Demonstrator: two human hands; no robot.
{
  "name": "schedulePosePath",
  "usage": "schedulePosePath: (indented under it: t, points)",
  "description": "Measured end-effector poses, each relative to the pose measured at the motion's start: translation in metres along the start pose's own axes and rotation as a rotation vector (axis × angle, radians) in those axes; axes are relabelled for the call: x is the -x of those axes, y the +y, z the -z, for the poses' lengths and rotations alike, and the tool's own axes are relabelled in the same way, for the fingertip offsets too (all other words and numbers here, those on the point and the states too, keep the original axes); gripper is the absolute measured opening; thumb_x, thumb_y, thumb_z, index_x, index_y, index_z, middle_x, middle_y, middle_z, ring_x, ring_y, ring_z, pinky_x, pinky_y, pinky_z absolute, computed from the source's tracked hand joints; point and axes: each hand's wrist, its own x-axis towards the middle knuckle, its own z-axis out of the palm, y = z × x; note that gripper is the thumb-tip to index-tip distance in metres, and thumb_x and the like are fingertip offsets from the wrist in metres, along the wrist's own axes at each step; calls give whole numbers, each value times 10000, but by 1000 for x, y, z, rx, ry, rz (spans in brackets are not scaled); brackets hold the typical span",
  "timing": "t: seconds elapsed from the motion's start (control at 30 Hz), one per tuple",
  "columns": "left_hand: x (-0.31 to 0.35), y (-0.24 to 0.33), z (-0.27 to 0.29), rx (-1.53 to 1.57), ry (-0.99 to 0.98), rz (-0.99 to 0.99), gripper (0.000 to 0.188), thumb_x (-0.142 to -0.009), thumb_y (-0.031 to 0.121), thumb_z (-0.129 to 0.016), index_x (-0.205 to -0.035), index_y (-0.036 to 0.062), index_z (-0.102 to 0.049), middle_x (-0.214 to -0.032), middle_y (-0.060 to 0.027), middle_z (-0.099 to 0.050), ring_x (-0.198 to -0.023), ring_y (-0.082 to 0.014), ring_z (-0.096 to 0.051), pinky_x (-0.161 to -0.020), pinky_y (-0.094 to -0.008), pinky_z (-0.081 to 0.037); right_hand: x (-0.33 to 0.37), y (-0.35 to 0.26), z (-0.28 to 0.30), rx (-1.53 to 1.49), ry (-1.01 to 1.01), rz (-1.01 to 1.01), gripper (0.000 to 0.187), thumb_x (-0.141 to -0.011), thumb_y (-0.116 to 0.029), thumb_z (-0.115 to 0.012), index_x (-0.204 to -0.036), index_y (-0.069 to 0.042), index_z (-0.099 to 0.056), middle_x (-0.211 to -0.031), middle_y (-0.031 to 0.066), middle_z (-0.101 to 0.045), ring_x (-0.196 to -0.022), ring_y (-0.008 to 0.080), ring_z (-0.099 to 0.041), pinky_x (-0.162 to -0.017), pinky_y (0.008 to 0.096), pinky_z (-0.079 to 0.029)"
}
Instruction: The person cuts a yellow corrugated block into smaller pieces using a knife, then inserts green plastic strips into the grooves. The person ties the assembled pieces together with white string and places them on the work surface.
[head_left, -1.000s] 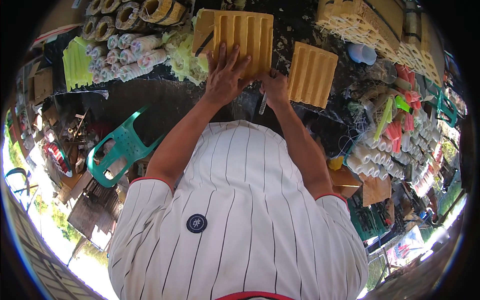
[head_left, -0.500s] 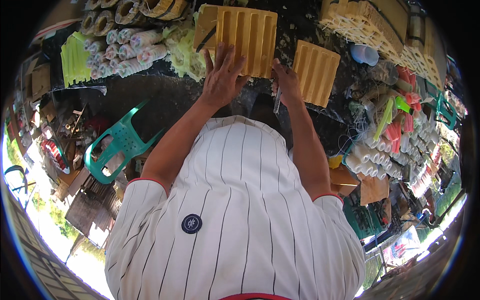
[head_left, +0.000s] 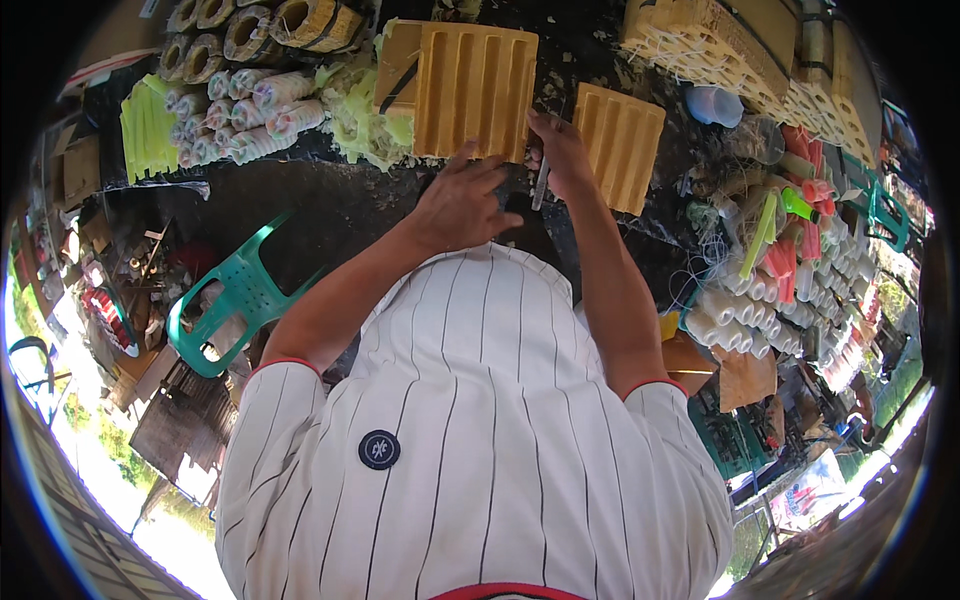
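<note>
A grooved tan block (head_left: 474, 90) with long parallel channels lies in front of me on the dark work surface. Just below its near edge is my left hand (head_left: 462, 205), fingers spread and thumb out to the right, with nothing visible in it; whether the fingertips touch the edge I cannot tell. By the block's near right corner, my right hand (head_left: 565, 158) is closed around a narrow metal blade (head_left: 541, 186), which sticks out below the fist toward me. A second grooved block (head_left: 617, 148), slightly tilted, lies just right of that hand.
Pale green scraps (head_left: 365, 110), stacked wrapped rolls (head_left: 262, 115) and hollow tan tubes (head_left: 250, 35) lie at left. At right are a pale blue cup (head_left: 714, 106), a holed tan block (head_left: 690, 45) and white bundles (head_left: 740, 310). A green plastic chair (head_left: 235, 285) stands lower left.
My left hand has come off the grooved block's face and moved down toward me. My right hand remains near the block's right corner with the blade. The view has shifted slightly.
</note>
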Motion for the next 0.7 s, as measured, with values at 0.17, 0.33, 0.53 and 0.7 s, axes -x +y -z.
schedulePosePath:
  t: [0.17,0.33,0.53,0.7]
  points:
    - [21,-25,3,-158,556,316,351,-871,237,-831,-1042,-35,-689,-1129,-221,-677,-1092,-410,-648,-962,-534,-512,22,-30,-16,496,183,92,458,-970,-433,-771,-1033,15,-698,-811,80,-673,-639,140,-581,-575,333,-469]
    - [-10,-78,19,92,516,610,464,-916,232,-787,-1251,-48,-628,-1214,-226,-680,-1116,-394,-661,-977,-505,-520,17,-5,-15,686,44,316,534,-932,-383,-799,-1229,51,-708,-942,209,-756,-820,289,-712,-776,410,-545]
    - [-29,-86,39,986,476,881,565,-923,197,-796,-1376,-37,-553,-1255,-169,-691,-1150,-288,-685,-1002,-443,-532,65,-42,-24,784,55,465,515,-941,-339,-790,-1295,22,-692,-908,210,-755,-838,316,-747,-759,413,-558]
    - [20,-2,103,1399,695,270,585,-868,9,-817,-1388,3,-548,-1257,-115,-685,-1218,-261,-655,-1027,-401,-524,137,-101,-12,662,-121,636,455,-937,-236,-805,-1312,-6,-691,-884,174,-743,-780,250,-735,-685,375,-557]
